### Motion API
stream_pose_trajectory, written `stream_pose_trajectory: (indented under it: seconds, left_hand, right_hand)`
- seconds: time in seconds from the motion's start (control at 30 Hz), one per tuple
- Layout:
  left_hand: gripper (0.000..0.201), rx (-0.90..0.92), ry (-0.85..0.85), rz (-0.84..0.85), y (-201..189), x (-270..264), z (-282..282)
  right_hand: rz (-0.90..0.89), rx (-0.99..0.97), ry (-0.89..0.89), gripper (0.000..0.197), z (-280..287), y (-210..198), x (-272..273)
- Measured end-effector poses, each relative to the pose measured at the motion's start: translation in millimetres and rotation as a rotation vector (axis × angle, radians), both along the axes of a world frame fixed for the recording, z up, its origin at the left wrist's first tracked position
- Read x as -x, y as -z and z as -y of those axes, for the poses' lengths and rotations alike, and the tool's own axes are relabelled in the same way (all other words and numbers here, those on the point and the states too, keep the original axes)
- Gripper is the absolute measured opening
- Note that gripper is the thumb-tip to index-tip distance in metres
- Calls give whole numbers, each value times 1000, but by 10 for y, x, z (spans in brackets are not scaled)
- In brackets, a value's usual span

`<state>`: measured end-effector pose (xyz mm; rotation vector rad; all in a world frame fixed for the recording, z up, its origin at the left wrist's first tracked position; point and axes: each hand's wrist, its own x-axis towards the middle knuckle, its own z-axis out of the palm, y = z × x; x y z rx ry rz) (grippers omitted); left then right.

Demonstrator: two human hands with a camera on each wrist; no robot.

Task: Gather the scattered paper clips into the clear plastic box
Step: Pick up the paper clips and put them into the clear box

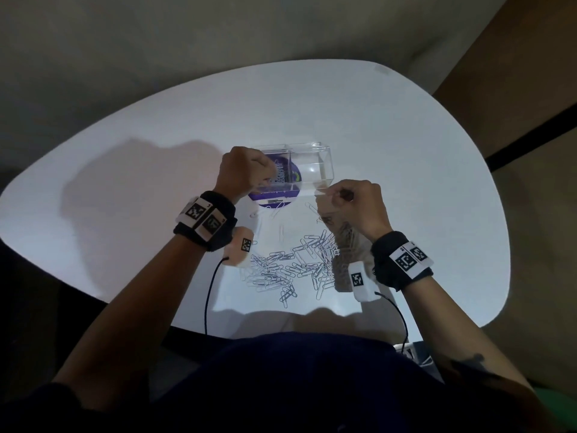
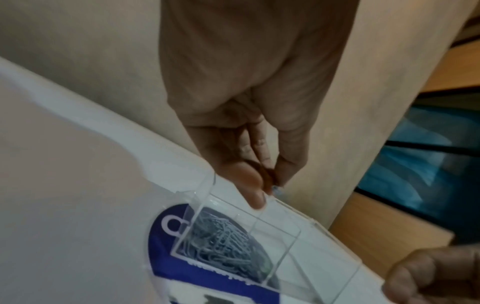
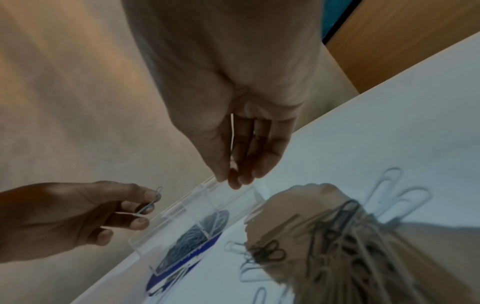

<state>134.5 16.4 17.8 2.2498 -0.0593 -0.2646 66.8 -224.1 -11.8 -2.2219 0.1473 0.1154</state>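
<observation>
A white rounded table (image 1: 406, 145) stands before a beige wall, lit brightly from above. On it, toward the far middle, sits the clear plastic box (image 1: 307, 165), open at the top and split by a divider into two compartments. It rests partly on a round blue and white label (image 1: 274, 198). The left compartment holds a heap of paper clips (image 2: 221, 240); what lies in the right one cannot be told.

The left hand (image 1: 242, 175) hangs over the left compartment, its thumb and fingertips (image 3: 145, 221) pinching a few clips (image 3: 152, 202) just above the box's rim. The right hand (image 1: 356, 204) is at the box's near right corner, fingers drawn together and pointing down; a thin clip (image 3: 232, 133) lies along them in the right wrist view, though whether the fingers truly grip it cannot be told.

Nearer the person, between the two forearms, a big loose pile of clips (image 1: 299, 260) is spread on the table, with a few single ones closer to the label. Both wrists wear black bands with square black and white markers (image 1: 406, 260), and thin black cables (image 1: 209, 295) run back from them toward the person's dark shirt (image 1: 296, 385).
</observation>
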Motion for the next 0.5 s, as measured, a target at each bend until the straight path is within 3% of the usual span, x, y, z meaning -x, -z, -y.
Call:
stream_pose_trajectory:
  seconds: [0.23,0.37,0.5]
  left_hand:
    - [18,-306,8,111,140,7,52]
    - [19,-255,64,204,142,110,41]
    - [12,-284,-19,266,60,329,162]
  right_hand:
    - [-42,69,-39,19,129,27,102]
    - [-96,178,-85,19,178,111,187]
    - [-94,335,-215,8,67,133,272]
